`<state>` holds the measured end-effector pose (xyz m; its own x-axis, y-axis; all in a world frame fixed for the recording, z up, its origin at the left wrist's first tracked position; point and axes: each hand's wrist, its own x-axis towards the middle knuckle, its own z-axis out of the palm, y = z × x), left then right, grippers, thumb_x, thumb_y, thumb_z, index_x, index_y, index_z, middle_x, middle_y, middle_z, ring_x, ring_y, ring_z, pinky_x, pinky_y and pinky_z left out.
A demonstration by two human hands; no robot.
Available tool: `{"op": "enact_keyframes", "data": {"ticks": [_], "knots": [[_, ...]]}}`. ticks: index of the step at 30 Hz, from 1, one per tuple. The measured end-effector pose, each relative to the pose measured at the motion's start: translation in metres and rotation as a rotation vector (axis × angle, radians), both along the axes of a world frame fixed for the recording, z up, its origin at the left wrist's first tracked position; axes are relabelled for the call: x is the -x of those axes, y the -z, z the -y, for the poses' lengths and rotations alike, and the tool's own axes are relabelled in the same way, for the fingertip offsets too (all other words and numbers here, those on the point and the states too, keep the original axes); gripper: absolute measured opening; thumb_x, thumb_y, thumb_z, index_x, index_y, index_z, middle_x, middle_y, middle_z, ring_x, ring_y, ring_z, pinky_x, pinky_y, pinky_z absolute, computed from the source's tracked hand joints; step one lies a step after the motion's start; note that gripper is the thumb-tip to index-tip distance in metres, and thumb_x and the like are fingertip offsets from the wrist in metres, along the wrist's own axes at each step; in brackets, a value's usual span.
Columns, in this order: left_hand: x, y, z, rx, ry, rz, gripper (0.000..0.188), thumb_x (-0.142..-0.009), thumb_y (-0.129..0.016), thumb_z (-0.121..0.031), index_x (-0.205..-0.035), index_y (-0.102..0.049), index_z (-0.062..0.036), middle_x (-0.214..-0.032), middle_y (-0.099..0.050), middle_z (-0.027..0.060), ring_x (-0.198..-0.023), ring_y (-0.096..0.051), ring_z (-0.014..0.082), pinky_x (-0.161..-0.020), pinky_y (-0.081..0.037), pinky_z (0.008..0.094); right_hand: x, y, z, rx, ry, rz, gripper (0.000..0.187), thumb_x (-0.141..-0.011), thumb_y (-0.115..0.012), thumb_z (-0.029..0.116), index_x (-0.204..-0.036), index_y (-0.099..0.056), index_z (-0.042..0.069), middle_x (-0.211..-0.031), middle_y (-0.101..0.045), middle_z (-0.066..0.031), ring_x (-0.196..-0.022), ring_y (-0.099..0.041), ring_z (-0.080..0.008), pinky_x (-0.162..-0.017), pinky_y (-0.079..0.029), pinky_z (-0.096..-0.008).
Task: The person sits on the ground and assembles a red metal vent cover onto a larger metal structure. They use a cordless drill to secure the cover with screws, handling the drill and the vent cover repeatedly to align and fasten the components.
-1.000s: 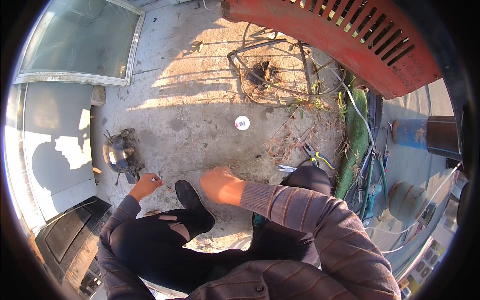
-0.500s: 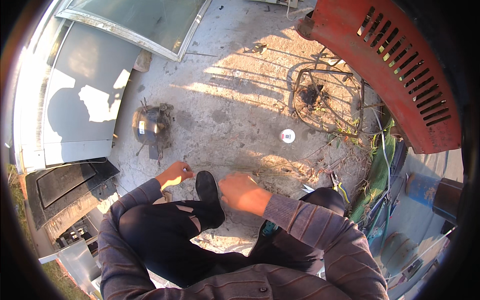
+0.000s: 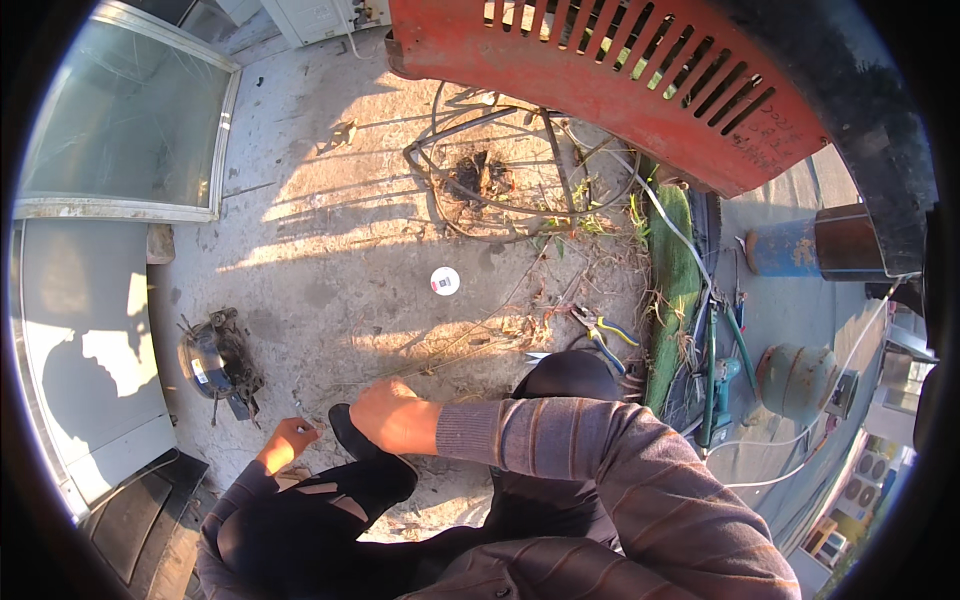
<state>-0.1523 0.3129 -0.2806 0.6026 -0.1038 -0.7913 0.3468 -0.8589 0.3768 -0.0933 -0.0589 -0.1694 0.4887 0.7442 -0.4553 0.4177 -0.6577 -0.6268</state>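
My left hand (image 3: 288, 443) is held low beside my dark shoe (image 3: 350, 432). Its thumb and fingertips pinch something small and whitish that is too small to name. Closed into a fist, my right hand (image 3: 388, 413) hangs over the shoe; whatever it holds, if anything, is hidden by the fingers. A thin straw-coloured strand (image 3: 455, 364) crosses the ground ahead of this hand; whether it reaches the fingers I cannot tell. Pliers with yellow and blue handles (image 3: 603, 336) lie beyond my right knee. A pale metal blade tip (image 3: 536, 358) shows beside that knee.
A black compressor-like machine (image 3: 215, 365) sits on the ground at left. Ahead lies a round white object (image 3: 445, 281). A bent metal frame (image 3: 560, 165) stands before a slotted red panel (image 3: 640, 70). Green netting (image 3: 672, 260), a teal power tool (image 3: 724, 390) and a gas cylinder (image 3: 797, 376) are at right.
The view has swung right, so the ground and objects appear farther left. My right hand remains a fist near the shoe; my left hand still pinches.
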Motion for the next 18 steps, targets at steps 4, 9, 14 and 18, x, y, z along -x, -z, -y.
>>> {"op": "enact_keyframes", "data": {"ticks": [4,9,14,18], "knots": [[-0.025,0.014,0.018,0.055,-0.041,-0.066,0.026,-0.092,-0.081,-0.024,-0.091,-0.076,0.001,-0.058,-0.062,0.0044,-0.042,-0.049,0.0112,-0.039,-0.037,0.0331,-0.009,0.002,-0.001,0.066,-0.012,-0.041,0.021,-0.08,-0.077,0.02,-0.097,-0.083,0.008,-0.104,-0.08,-0.013,-0.099,-0.078,-0.0324,-0.076,-0.059,-0.0498],[-0.047,0.021,0.029,0.018,0.11,-0.018,0.026,-0.086,-0.082,-0.022,-0.088,-0.077,0.0038,-0.075,-0.073,0.0166,-0.074,-0.071,0.0293,-0.071,-0.055,0.0441,0.015,0.031,-0.002,-0.074,0.261,0.305,0.017,-0.07,-0.078,0.02,-0.082,-0.082,0.007,-0.076,-0.075,-0.0104,-0.075,-0.074,-0.0306,-0.06,-0.052,-0.0487],[-0.082,0.024,0.018,0.036,0.43,0.201,0.022,-0.081,-0.081,-0.02,-0.083,-0.076,0.0008,-0.089,-0.075,0.0251,-0.088,-0.073,0.042,-0.079,-0.057,0.0482,0.024,0.052,-0.016,-0.185,0.328,0.465,0.022,-0.067,-0.076,0.023,-0.076,-0.078,0.004,-0.076,-0.071,-0.0119,-0.07,-0.068,-0.03,-0.055,-0.044,-0.0475],[-0.118,0.035,0.035,-0.023,0.53,0.198,0.029,-0.076,-0.082,-0.025,-0.078,-0.071,0.0016,-0.083,-0.073,0.024,-0.079,-0.07,0.0435,-0.074,-0.055,0.0485,0.029,0.053,-0.013,-0.07,0.333,0.634,0.027,-0.068,-0.074,0.028,-0.08,-0.078,0.003,-0.077,-0.071,-0.0118,-0.073,-0.067,-0.0295,-0.057,-0.043,-0.0459]]}}
